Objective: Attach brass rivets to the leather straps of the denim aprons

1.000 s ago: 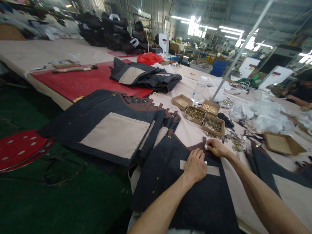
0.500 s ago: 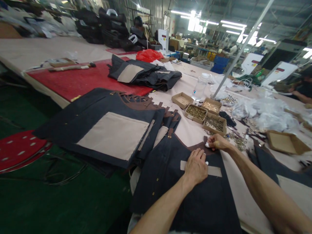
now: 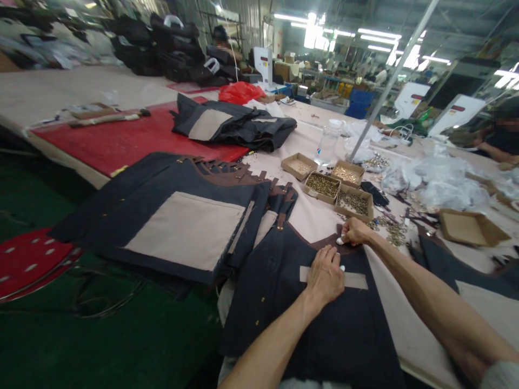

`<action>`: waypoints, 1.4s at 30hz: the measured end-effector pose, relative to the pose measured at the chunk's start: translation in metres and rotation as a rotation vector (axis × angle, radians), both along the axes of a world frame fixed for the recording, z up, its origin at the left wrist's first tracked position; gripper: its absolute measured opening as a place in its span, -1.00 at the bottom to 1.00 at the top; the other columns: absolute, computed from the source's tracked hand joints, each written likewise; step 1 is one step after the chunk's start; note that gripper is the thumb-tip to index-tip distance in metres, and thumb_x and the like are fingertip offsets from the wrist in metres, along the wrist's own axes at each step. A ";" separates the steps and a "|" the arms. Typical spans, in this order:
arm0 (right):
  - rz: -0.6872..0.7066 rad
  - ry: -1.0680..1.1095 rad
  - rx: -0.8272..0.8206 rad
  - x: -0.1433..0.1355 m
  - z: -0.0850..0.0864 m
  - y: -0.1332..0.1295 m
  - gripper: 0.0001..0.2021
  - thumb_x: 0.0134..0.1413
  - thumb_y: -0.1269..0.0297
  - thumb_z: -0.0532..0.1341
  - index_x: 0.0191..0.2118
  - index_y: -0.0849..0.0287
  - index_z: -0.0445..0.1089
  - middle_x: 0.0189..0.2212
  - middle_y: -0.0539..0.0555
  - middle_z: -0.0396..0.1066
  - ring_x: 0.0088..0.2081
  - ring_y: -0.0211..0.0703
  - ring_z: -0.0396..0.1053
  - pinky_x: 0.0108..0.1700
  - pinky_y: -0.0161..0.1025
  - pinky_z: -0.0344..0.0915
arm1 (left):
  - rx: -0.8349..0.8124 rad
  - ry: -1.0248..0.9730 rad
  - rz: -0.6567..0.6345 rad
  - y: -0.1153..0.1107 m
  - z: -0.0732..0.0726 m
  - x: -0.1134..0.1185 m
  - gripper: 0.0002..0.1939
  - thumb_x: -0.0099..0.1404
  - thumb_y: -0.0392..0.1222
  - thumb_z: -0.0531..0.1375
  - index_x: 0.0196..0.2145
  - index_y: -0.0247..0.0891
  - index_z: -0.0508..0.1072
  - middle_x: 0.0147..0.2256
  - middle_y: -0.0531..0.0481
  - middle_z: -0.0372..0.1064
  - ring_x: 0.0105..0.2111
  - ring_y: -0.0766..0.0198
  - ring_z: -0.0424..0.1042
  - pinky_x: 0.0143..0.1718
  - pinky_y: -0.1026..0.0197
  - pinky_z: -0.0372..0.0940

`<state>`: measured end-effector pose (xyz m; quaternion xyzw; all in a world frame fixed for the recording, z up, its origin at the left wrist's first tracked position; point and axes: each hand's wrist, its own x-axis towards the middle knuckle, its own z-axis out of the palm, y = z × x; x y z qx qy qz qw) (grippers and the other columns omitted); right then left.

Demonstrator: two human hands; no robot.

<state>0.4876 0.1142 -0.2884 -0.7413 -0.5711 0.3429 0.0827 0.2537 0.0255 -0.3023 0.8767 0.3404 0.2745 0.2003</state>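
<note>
A dark apron (image 3: 284, 292) with brown edging and a pale strip lies over the near table edge, hanging toward me. My left hand (image 3: 325, 276) rests palm down on it beside the pale strip (image 3: 356, 280), fingers stretched out, with a white wrap on its thumb. At the apron's upper right corner, my right hand (image 3: 354, 232) is closed in a pinch by the brown tab (image 3: 339, 229). A white wrap shows on one of its digits. Whatever lies between these fingertips is hidden. Brass rivets (image 3: 279, 222) sit on the other tab.
Left of me is a stack of dark aprons (image 3: 186, 229) with pale pockets. Beyond my hands stand small cardboard trays (image 3: 354, 202) of metal fittings, a clear plastic jar (image 3: 328, 143) and a slanting metal pole (image 3: 389, 86). A red stool (image 3: 34, 259) stands at left. Other people are in the background.
The whole view has shifted slightly. My right hand has turned a little at the apron's corner, its fingers drawn closer over the brown tab. My left hand stays in place on the apron.
</note>
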 end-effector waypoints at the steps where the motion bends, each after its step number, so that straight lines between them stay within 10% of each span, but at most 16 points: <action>1: 0.000 -0.014 0.061 -0.002 0.002 -0.008 -0.68 -0.29 0.09 0.50 -0.53 0.23 0.46 -0.66 0.04 0.42 -0.59 -0.25 0.32 -0.52 -0.34 0.11 | 0.011 -0.010 0.004 -0.001 0.000 -0.002 -0.59 0.35 -0.24 0.10 0.11 -0.44 0.40 0.19 -0.33 0.31 0.25 -0.05 0.23 0.33 -0.12 0.12; 6: -0.288 -0.191 0.448 0.005 -0.003 -0.085 -0.67 -0.13 0.01 0.37 -0.34 0.18 0.46 -0.46 0.11 0.50 -0.42 -0.11 0.40 -0.39 -0.27 0.20 | 0.056 -0.070 0.060 -0.004 0.004 -0.009 -0.70 0.32 -0.29 0.10 -0.01 -0.40 0.43 0.09 -0.32 0.34 0.11 -0.03 0.33 0.22 -0.10 0.25; 11: -0.461 0.331 0.368 -0.008 -0.007 -0.157 -0.58 -0.23 -0.06 0.39 -0.35 0.18 0.41 -0.62 0.02 0.37 -0.59 -0.18 0.26 -0.53 -0.27 0.12 | 0.036 -0.084 0.100 -0.017 0.020 -0.013 -0.83 0.37 -0.13 0.13 -0.20 -0.29 0.43 -0.14 -0.23 0.39 -0.07 -0.01 0.41 0.03 -0.10 0.36; 15: -0.514 0.745 0.416 -0.041 0.022 -0.181 -0.58 -0.24 0.00 0.46 -0.35 0.22 0.43 -0.67 -0.07 0.25 -0.66 -0.32 0.08 -0.58 -0.32 -0.02 | -0.071 -0.058 0.155 -0.062 0.045 -0.009 -0.50 0.20 0.24 0.26 -0.18 -0.27 0.40 -0.20 -0.24 0.38 -0.18 -0.08 0.43 -0.13 -0.10 0.40; 18: -0.436 0.945 0.452 -0.067 0.064 -0.191 -0.58 -0.18 0.07 0.51 -0.24 0.21 0.46 -0.57 -0.02 0.35 -0.62 -0.33 0.16 -0.55 -0.32 0.07 | -0.158 -0.049 0.178 -0.097 0.070 -0.007 -0.39 0.12 0.17 0.30 -0.02 -0.31 0.35 -0.13 -0.32 0.41 -0.19 -0.13 0.46 -0.17 -0.08 0.40; 24: -0.286 1.104 0.591 -0.081 0.120 -0.193 -0.54 -0.12 -0.01 0.50 -0.14 0.13 0.50 -0.33 0.17 0.50 -0.37 -0.04 0.44 -0.27 -0.08 0.40 | -0.286 -0.219 0.136 -0.107 0.166 -0.040 -0.74 0.03 -0.38 0.12 -0.28 -0.19 0.38 -0.42 -0.10 0.44 -0.40 0.08 0.46 -0.30 0.11 0.33; 29: -0.400 1.043 0.500 -0.077 0.078 -0.185 -0.45 -0.06 -0.22 0.39 -0.10 0.13 0.49 -0.13 0.26 0.55 -0.12 0.11 0.52 -0.06 0.03 0.43 | -0.543 -0.570 -0.021 -0.096 0.275 -0.095 -0.82 0.06 -0.32 0.02 -0.40 -0.23 0.39 -0.50 0.05 0.37 -0.53 0.28 0.32 -0.50 0.29 0.26; 32: -0.355 1.205 0.326 -0.092 0.052 -0.193 -0.40 -0.07 -0.35 0.29 -0.13 0.10 0.50 -0.11 0.26 0.57 -0.05 0.20 0.52 -0.04 0.08 0.43 | -0.610 -0.669 0.035 -0.084 0.312 -0.132 -0.69 0.03 -0.21 0.06 -0.28 -0.27 0.49 -0.48 0.05 0.39 -0.49 0.22 0.37 -0.50 0.28 0.29; 36: -0.294 1.347 0.362 -0.101 0.041 -0.207 -0.45 -0.25 -0.09 0.47 -0.11 0.09 0.52 -0.07 0.21 0.57 -0.06 0.22 0.51 -0.07 0.01 0.42 | -0.608 -0.646 0.316 -0.046 0.300 -0.180 -0.62 -0.03 -0.13 0.12 -0.25 -0.27 0.54 -0.50 0.07 0.41 -0.43 0.14 0.44 -0.44 0.23 0.35; 42: -0.438 0.733 0.353 -0.069 0.008 -0.192 -0.63 -0.09 0.00 0.39 -0.30 0.22 0.48 -0.43 0.15 0.51 -0.36 0.05 0.46 -0.34 -0.16 0.29 | -0.550 -0.248 0.591 0.018 0.197 -0.227 -0.69 -0.08 -0.23 0.12 -0.32 -0.28 0.51 -0.50 0.00 0.44 -0.43 0.05 0.48 -0.41 0.18 0.34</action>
